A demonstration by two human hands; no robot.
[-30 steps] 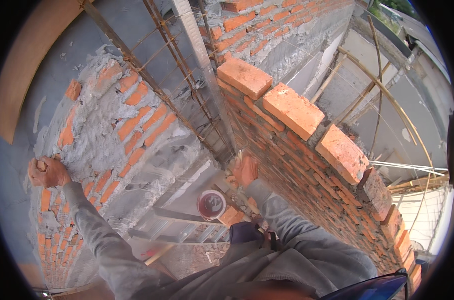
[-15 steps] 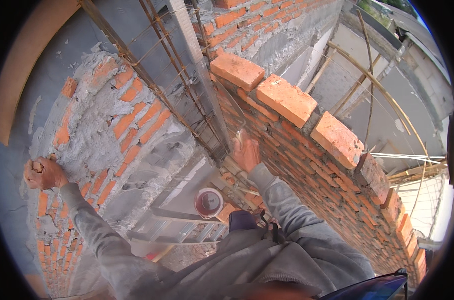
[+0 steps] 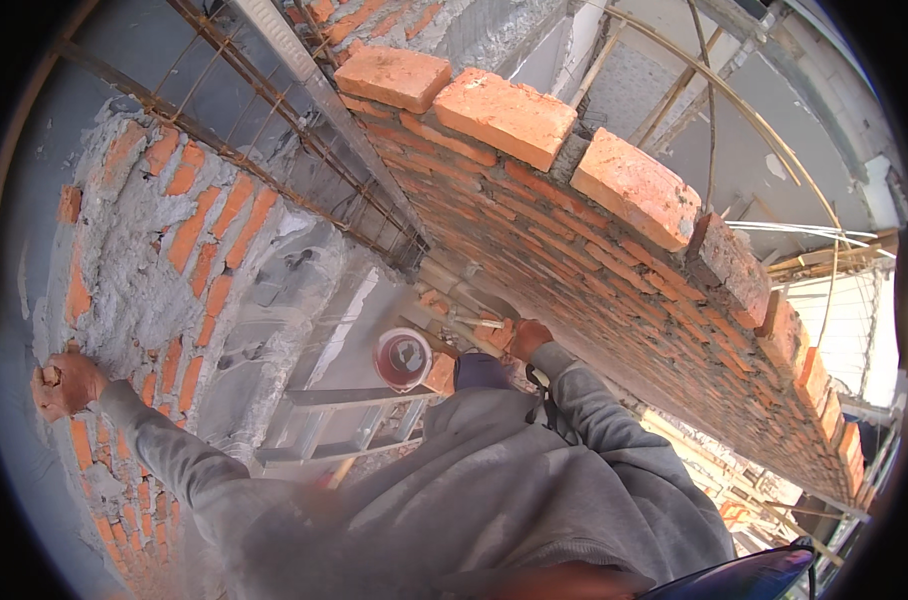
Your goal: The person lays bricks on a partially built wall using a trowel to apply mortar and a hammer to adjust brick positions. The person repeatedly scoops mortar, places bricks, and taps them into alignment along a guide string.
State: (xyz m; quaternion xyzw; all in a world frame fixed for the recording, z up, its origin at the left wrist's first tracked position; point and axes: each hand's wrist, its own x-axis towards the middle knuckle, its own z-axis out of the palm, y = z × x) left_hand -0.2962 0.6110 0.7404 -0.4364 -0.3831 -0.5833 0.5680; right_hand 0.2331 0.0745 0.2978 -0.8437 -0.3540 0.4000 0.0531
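Left hand [image 3: 66, 385] fisted against the plastered wall [image 3: 154, 270], fingers together, near its left edge. Right hand [image 3: 527, 338] low against the brick wall [image 3: 614, 290] face, finger state unclear. Bucket [image 3: 402, 358] below, between the walls.

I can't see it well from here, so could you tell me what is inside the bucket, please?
The bucket shows only a pale grey inside; what it holds cannot be told. Its lower side is hidden behind the person's shoulder.
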